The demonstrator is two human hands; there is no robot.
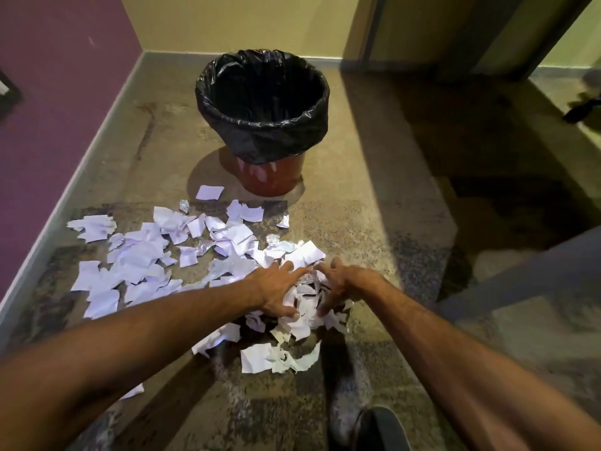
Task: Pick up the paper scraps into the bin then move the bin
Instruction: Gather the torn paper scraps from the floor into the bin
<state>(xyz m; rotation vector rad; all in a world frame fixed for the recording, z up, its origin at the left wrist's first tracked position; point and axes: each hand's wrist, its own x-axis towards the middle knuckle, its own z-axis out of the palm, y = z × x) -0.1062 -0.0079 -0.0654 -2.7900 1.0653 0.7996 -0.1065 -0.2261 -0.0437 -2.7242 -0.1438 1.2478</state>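
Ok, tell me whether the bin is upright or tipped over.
Upright. The bin stands on its base on the floor, its black liner folded over the rim, mouth facing up.

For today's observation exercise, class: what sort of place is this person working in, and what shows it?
Probably an indoor corner of a room or hallway. Painted walls meet a worn stone-like floor with a skirting edge, and a lined waste bin stands by the corner. A dark door frame is on the right.
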